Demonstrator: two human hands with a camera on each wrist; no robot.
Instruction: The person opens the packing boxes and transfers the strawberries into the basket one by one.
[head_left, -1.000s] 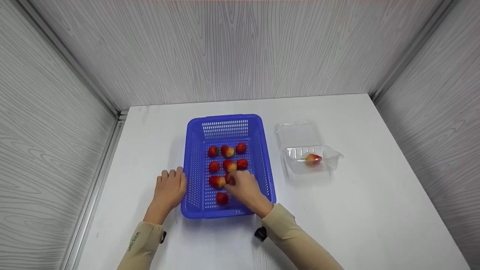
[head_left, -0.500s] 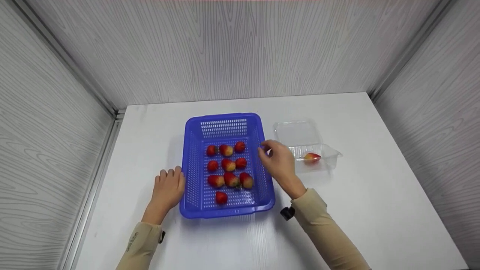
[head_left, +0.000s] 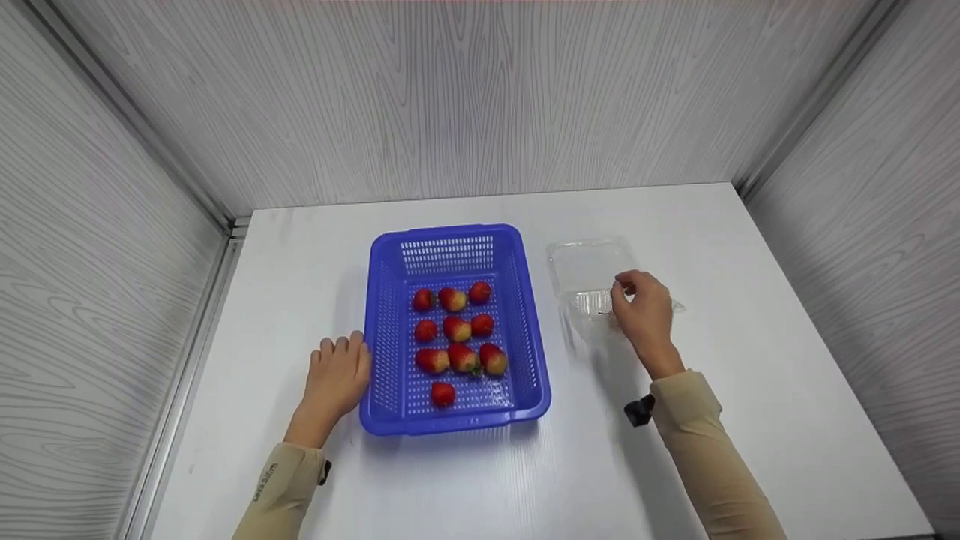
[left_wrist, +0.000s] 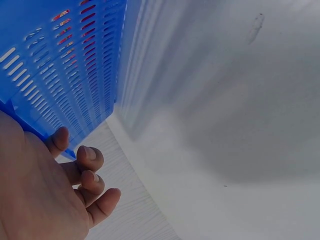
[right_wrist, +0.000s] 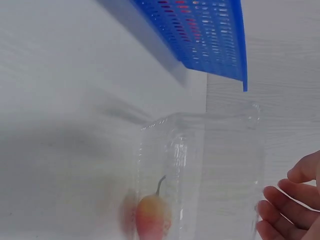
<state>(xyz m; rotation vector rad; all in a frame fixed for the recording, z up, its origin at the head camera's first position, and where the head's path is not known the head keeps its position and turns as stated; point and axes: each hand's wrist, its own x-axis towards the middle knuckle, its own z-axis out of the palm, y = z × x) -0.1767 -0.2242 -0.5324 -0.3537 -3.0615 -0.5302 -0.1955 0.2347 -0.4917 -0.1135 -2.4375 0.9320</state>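
Bright, even light; wrist views partly blurred.

Head view: right hand covers the clear box's near tray; contents unseen. Right wrist view: strawberry blurred, cut by bottom edge.

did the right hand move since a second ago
Yes. The right hand has gone from inside the blue basket, among the strawberries, rightward over the basket's right wall to above the clear plastic container. The basket has barely shifted.
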